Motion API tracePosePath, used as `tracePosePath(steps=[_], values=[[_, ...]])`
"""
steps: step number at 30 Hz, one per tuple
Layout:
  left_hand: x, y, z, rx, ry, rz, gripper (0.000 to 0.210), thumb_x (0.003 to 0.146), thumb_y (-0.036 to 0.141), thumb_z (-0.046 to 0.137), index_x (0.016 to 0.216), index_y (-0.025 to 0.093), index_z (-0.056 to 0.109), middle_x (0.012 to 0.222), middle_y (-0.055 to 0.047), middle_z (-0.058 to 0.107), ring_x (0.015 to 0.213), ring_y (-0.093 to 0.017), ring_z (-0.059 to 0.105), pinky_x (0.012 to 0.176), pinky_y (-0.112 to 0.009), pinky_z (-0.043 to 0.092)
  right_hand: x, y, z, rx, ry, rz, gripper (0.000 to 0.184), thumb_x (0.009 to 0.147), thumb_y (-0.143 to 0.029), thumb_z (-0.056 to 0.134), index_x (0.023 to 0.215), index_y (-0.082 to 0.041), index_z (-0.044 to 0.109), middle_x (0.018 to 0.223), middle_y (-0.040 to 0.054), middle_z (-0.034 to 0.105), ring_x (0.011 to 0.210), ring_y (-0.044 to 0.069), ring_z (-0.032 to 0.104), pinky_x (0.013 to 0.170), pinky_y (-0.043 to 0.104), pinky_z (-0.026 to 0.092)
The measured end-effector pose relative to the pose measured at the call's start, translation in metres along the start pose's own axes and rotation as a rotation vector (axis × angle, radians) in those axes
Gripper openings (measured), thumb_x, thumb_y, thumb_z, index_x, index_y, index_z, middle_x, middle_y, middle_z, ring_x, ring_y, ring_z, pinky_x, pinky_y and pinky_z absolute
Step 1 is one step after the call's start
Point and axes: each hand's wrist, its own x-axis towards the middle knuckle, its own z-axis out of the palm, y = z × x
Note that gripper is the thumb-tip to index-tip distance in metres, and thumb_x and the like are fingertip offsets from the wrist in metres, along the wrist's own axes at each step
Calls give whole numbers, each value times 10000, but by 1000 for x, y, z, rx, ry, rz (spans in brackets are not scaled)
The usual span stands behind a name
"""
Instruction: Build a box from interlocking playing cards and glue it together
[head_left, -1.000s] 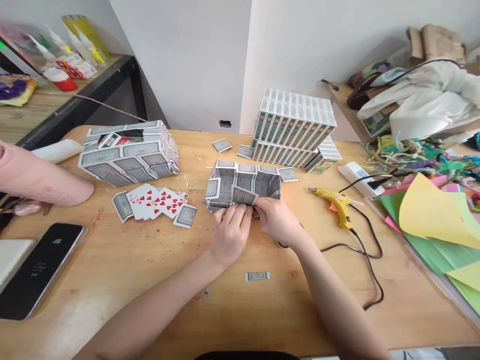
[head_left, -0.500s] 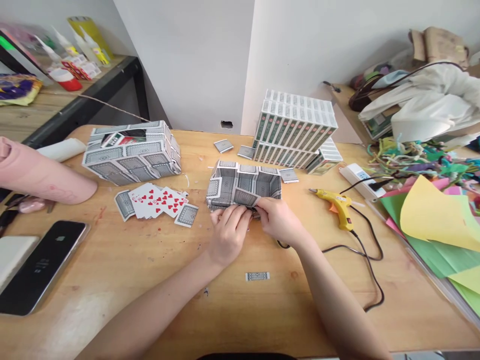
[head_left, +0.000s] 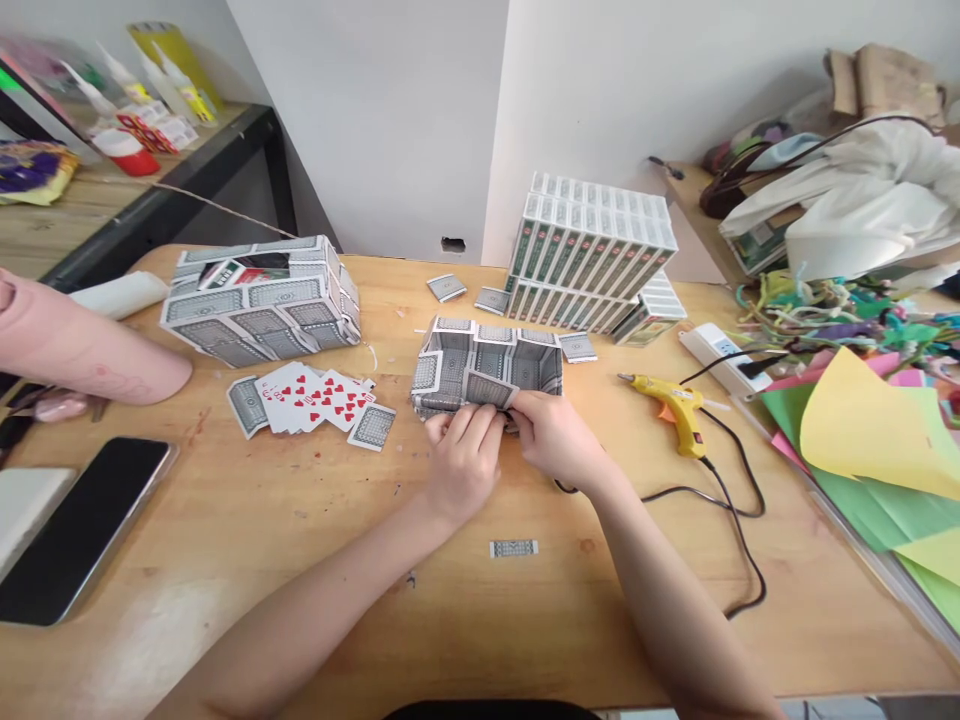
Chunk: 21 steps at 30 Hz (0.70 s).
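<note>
Box, mid-table, right under both hands. Anything to worry about?

Yeah, maybe. Just guessing, but biggest risk: buckling along the near side, from too hard a squeeze on walls probably pretty flimsy. Next up: a crooked finish on the tilted card there, from letting go too early. Also a dragged glue gun, from snagging the cord under the right arm.

Oof. And the grip?

For the right hand, pinching the near side of the box by the look of it, just beside the card. For the left hand, fingers bent against that same side. Can't tell whether clamped or only pressing, with the tips out of sight.

Any good-looking, though?

Pretty neat, honestly. Topless, covered inside and out in gray patterned card backs, with white borders like a grid. Bit lumpy round the left end. Much like the other box off to the left, only smaller.
</note>
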Motion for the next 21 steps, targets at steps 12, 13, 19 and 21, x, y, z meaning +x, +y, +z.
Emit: tracePosePath(steps=[12,13,19,21], values=[[-2,1,-1,2,-34,-5,185,851,131,458,969,168,596,988,-40,676,931,-177,561,710,-368,286,-1,1,1,18,19,-2,195,744,-46,365,705,-184,498,677,41,574,640,157,519,582,232,361],[-3,0,0,8,-34,-11,187,854,136,458,975,169,596,993,-41,674,932,-178,560,713,-368,287,-1,2,1,25,15,-5,199,742,-43,364,714,-183,503,683,42,577,643,158,521,584,232,361],[-2,5,-3,175,-36,100,207,869,124,431,986,132,602,973,-72,666,900,-179,562,708,-357,284,0,3,0,52,0,8,219,747,-42,362,764,-179,532,706,44,588,672,161,536,609,233,369],[-1,8,-3,247,-22,142,207,857,85,429,961,109,606,952,-78,660,898,-177,559,714,-347,288,0,2,0,56,-4,15,218,755,-52,366,774,-179,542,696,41,584,661,159,534,610,232,371]])
